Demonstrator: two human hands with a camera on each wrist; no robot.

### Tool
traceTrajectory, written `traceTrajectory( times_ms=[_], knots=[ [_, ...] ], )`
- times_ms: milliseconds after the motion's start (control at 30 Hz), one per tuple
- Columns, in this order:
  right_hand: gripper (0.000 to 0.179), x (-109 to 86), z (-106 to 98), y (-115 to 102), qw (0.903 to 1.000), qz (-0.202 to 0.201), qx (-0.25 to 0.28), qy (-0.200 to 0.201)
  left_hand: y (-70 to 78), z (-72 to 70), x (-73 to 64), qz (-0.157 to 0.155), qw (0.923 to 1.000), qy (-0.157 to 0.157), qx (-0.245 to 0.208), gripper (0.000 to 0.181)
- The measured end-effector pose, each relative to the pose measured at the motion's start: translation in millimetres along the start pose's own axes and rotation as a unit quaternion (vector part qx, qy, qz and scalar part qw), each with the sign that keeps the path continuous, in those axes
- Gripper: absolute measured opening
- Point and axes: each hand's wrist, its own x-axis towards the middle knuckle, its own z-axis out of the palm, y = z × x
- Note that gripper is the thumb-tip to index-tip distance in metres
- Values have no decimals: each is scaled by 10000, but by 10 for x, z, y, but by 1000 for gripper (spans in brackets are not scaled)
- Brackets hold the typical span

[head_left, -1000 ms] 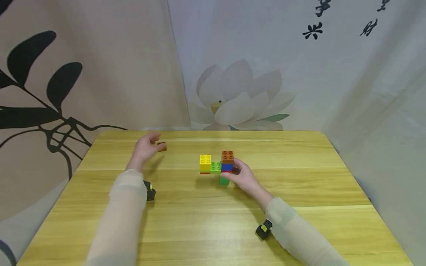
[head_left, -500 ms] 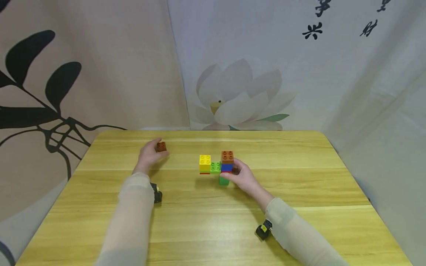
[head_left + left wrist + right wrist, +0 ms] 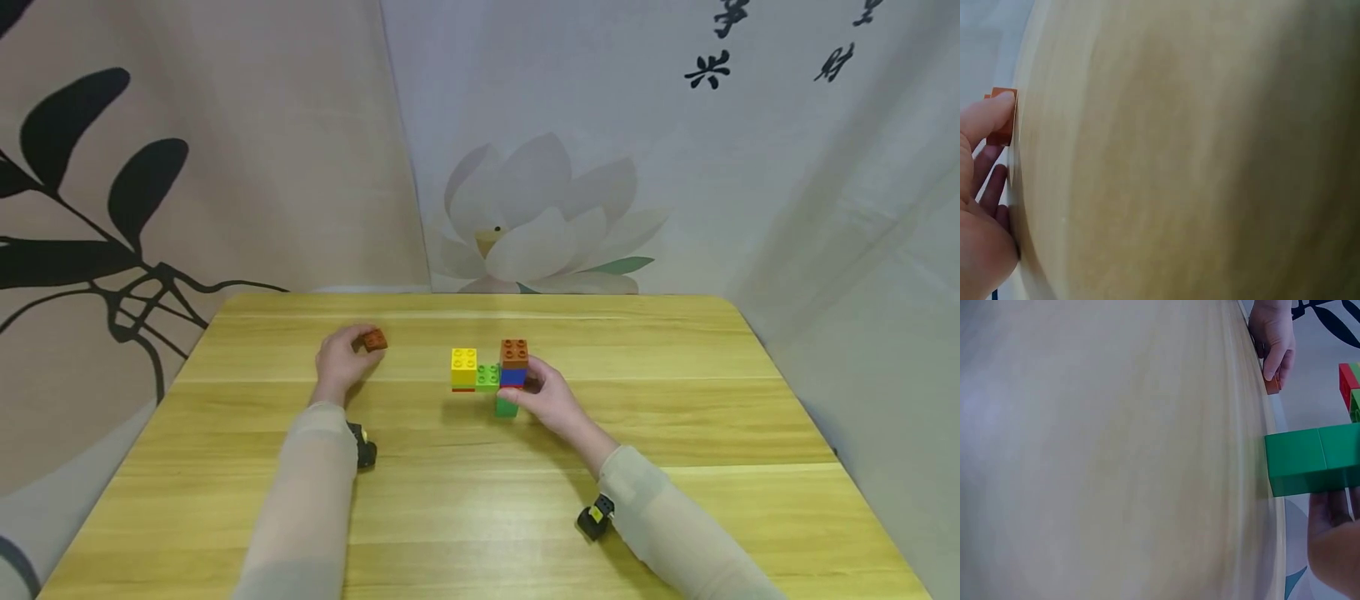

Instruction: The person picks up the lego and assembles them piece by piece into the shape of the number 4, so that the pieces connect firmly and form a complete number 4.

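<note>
At the table's far left, my left hand (image 3: 343,362) pinches a small orange-brown toy brick (image 3: 375,339) between thumb and fingers. The left wrist view shows the thumb lying along the same brick (image 3: 1004,119), close to the tabletop. Right of centre stands a brick assembly with a green base (image 3: 1307,459). Its right column carries a blue brick (image 3: 513,377) and an orange-brown brick (image 3: 513,353) on top. A light green brick (image 3: 487,377) links this column to a yellow brick (image 3: 463,365) with red beneath it. My right hand (image 3: 551,396) grips the column from the right.
The wooden table (image 3: 480,517) reaches back to a printed curtain (image 3: 547,167) behind its far edge. Black wrist cameras are strapped below both hands, the left camera (image 3: 365,450) and the right camera (image 3: 595,518) hanging low over the table.
My left hand has closed on the loose orange-brown brick and shifted it slightly right and toward me, turning it a little. My right hand and the assembly have stayed in place.
</note>
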Motion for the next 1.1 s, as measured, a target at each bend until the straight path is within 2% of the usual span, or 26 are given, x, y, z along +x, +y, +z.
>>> traceTrajectory(
  times_ms=[133, 267, 500, 667, 800, 1100],
  knots=[
    [53, 6, -6, 3, 10000, 43, -2, -2, -13, 12, -6, -17, 9995, -7, -327, 43],
    [51, 10, -1, 7, 10000, 85, 0, 45, -20, -5, -21, -136, 9978, -190, -626, 41],
    [50, 1, -4, 1, 10000, -14, -56, 48, 3, -49, -47, -20, 9966, -443, -698, 42],
    [50, -2, 2, 14, 9998, -123, -109, 73, 50, -89, -75, -10, 9929, -809, -874, 43],
    [50, -1, 2, 2, 10000, -29, -29, 61, 100, -121, -103, -19, 9883, -1061, -1097, 44],
    [51, 2, 0, -12, 10000, 41, 44, -11, 274, -154, -146, 244, 9853, -1191, -1204, 44]
  ],
)
